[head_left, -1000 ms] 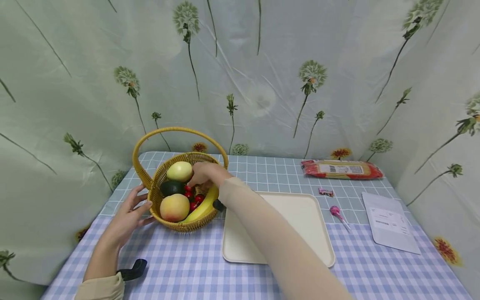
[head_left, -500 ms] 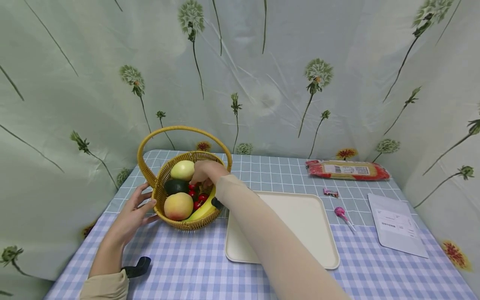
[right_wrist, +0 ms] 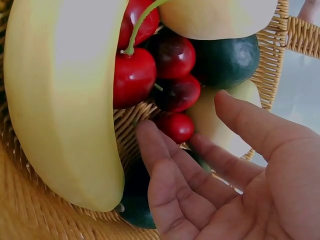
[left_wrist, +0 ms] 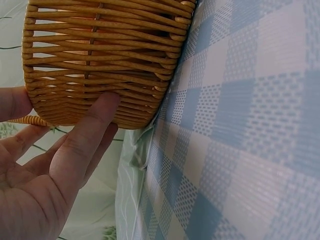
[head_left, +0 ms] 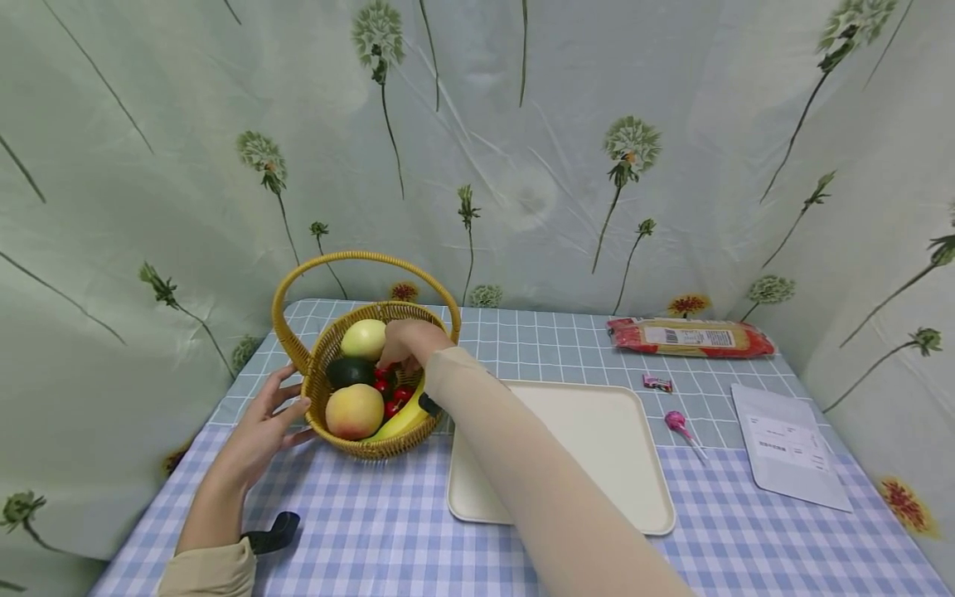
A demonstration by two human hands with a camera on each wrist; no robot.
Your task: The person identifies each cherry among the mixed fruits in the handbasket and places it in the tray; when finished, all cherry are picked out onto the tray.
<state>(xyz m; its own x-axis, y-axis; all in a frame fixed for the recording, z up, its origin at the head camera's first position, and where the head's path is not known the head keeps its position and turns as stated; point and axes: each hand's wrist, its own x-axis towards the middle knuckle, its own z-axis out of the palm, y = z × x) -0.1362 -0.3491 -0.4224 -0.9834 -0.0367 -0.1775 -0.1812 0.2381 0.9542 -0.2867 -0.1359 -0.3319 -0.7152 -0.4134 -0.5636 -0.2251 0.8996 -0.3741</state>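
Note:
A yellow wicker basket (head_left: 376,448) with a tall handle stands at the left of the table. My left hand (head_left: 256,435) touches its left side with spread fingers; the left wrist view shows fingertips on the weave (left_wrist: 100,55). Inside lie a peach (head_left: 352,412), a dark green fruit (head_left: 349,372), a pale yellow-green fruit (head_left: 364,339), a banana (head_left: 403,417) and several red cherries (right_wrist: 134,77). My right hand (right_wrist: 225,175) reaches into the basket, fingers loosely bent beside a small cherry (right_wrist: 177,127), with the thumb apart from it. Another dark green fruit (right_wrist: 137,197) is partly hidden behind the fingers.
A cream tray (head_left: 597,448) lies right of the basket, partly under my right forearm. Farther right are a lollipop (head_left: 676,422), a small wrapped candy (head_left: 657,383), a red-and-yellow packet (head_left: 690,337) and a grey pouch with a label (head_left: 787,448). A floral curtain (head_left: 537,166) hangs behind.
The whole head view has shifted slightly to the right. Both hands stay at the basket, the right one inside, with little visible movement.

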